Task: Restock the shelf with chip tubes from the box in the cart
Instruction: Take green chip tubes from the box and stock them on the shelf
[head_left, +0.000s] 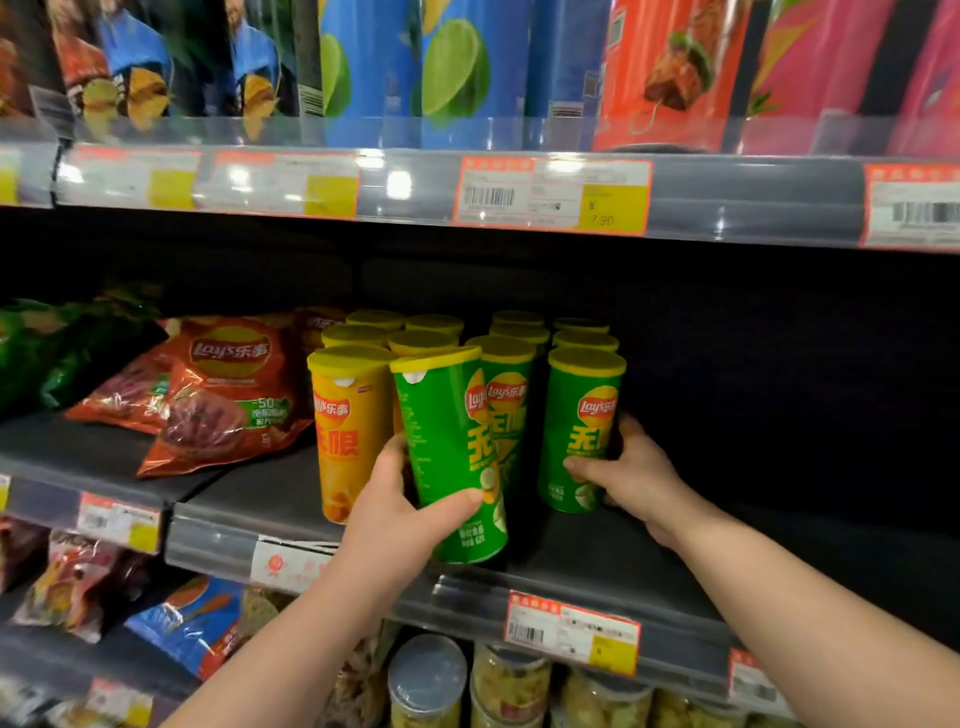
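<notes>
left hand (400, 512) wrapped round tilted green cardboard chip tube with yellow lid (451, 452), base at front edge of dark shelf (597, 551). right hand (631, 470) clasps upright green tube (579, 431) beside it. several rows already stocked behind; shelf right side bare. box, cart not in view.

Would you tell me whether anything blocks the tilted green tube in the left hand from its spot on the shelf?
Nothing visible does: the shelf is bare under the green tube held by the left hand.
</notes>
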